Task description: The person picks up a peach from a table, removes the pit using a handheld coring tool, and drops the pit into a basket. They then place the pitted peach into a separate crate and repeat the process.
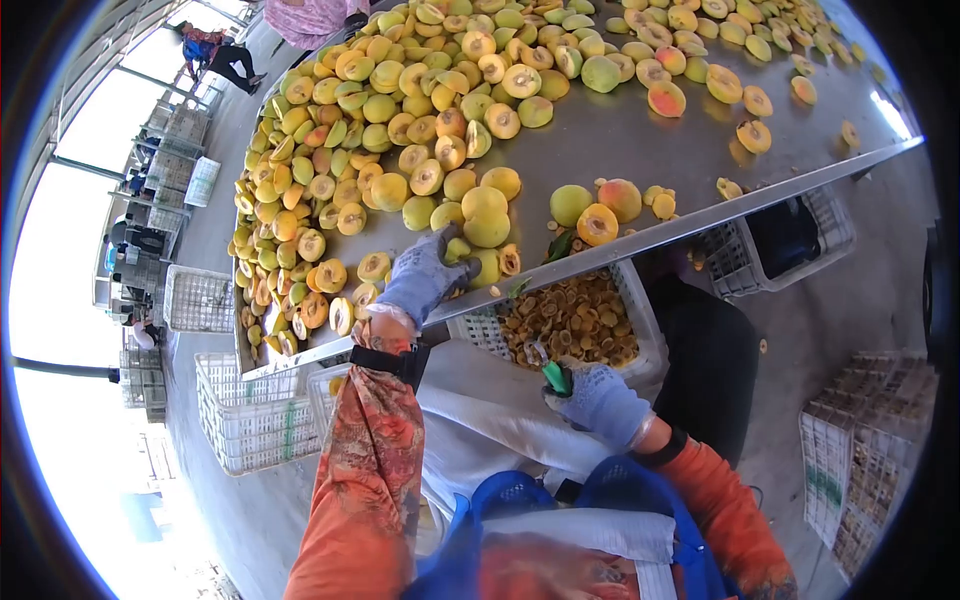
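Observation:
My left hand [425, 277], in a blue-grey glove, reaches onto the metal table [640, 140] and rests against a whole yellow-green peach [487, 266] at the table's near edge. My right hand [597, 398], also gloved, is closed around a green-handled knife [554, 375], held low over a white crate of peach pits [572, 318] under the table edge. A large heap of halved and whole peaches [400, 110] covers the table beyond my left hand.
Two whole peaches [600, 203] lie near the table edge to the right. White plastic crates [250, 415] stand on the floor at left, another crate [790, 240] under the table at right, stacked crates [868, 450] at far right. A person [218, 55] bends far off.

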`<action>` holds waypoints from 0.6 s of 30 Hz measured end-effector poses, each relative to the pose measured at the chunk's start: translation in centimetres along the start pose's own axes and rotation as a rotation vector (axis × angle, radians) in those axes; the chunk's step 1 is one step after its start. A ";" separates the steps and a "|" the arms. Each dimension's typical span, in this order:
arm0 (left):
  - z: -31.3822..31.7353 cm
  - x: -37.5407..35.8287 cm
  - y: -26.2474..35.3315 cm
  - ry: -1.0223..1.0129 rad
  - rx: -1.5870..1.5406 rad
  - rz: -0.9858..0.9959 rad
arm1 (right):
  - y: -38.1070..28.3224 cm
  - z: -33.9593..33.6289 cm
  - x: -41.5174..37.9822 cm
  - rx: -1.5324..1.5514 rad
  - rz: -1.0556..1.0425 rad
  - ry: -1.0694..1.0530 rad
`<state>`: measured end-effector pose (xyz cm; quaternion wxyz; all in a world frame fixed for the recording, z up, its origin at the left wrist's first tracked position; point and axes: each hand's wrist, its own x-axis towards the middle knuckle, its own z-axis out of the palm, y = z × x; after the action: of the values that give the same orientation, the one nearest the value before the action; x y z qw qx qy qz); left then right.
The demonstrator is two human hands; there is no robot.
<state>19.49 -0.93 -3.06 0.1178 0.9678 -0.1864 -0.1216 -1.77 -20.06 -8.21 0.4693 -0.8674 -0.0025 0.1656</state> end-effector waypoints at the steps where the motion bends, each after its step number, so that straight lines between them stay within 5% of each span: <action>1: -0.3 0.5 0.0 -0.022 -0.227 -0.079 | -0.1 -0.3 -0.1 0.009 0.014 0.012; 3: -1.9 0.6 -0.4 -0.065 -0.678 -0.246 | -0.7 -1.2 -0.5 0.025 0.032 0.029; 7: -4.2 -5.3 0.7 0.162 -1.532 -0.010 | -3.2 -1.9 -0.5 0.062 0.061 0.058; 10: -2.7 -9.6 1.1 -0.043 -1.896 -0.138 | -6.9 -1.6 -0.7 -0.068 -0.122 0.157; 14: 0.0 -13.2 4.0 0.073 -1.870 -0.121 | -9.0 0.0 -1.3 -0.242 -0.307 0.276; 18: -0.5 -15.6 6.1 0.109 -1.853 -0.020 | -9.8 1.0 -2.5 -0.296 -0.220 0.361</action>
<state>3.50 -0.29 2.11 0.8516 0.4932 -0.0004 -0.1773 -2.88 -14.19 -0.01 0.3454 -0.9366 -0.0370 -0.0463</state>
